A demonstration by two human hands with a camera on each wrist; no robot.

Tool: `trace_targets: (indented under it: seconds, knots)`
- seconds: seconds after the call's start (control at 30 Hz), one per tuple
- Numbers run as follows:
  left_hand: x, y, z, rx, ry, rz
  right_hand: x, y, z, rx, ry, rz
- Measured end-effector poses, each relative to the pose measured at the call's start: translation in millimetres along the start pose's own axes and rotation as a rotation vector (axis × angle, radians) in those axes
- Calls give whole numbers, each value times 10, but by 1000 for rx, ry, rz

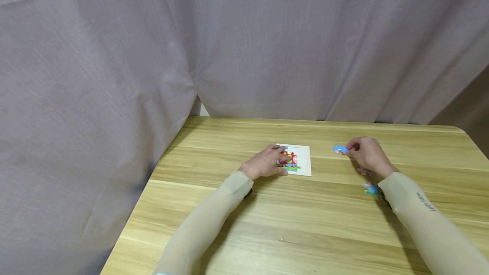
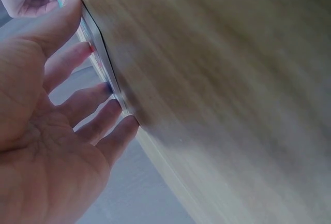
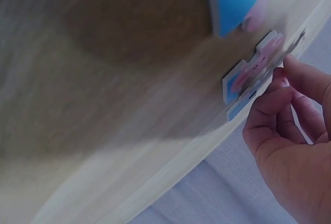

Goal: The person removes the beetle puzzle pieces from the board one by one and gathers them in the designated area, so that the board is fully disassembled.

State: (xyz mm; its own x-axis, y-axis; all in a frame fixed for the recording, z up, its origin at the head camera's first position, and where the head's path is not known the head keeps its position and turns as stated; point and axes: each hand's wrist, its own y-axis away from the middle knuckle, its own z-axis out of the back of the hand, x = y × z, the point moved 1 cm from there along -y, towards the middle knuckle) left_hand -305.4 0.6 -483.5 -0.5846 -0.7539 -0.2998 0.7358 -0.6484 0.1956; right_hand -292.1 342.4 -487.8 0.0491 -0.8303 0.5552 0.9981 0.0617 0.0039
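Note:
My left hand [image 1: 265,162] rests with spread fingers on a white puzzle tray [image 1: 304,160]. Red, green and blue puzzle pieces [image 1: 293,167] lie joined in the tray's left part, partly under the fingers; its right side shows bare white. To the right of the tray, my right hand [image 1: 367,155] pinches a blue jigsaw piece [image 1: 338,149] by its right end between thumb and forefinger. In the left wrist view, the fingertips [image 2: 129,125] touch the tray's edge. The right wrist view shows the curled fingers [image 3: 269,102] at the pieces.
A pink jigsaw piece [image 1: 364,171] lies below my right hand, partly hidden by it. Nearer me, a blue and green piece [image 1: 370,189] lies beside the right cuff. Everything stands on a wooden table [image 1: 290,224], with a grey curtain [image 1: 267,46] behind its far edge.

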Motion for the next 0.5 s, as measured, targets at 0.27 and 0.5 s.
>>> trace_targets:
  seconds: [0.27, 0.5]
  knots:
    - [0, -5, 11, -1, 0, -3, -11, -16, -18, 4, -28, -5]
    - [2, 2, 13, 6, -4, -6, -9, -35, -6, 8, -1, 16]
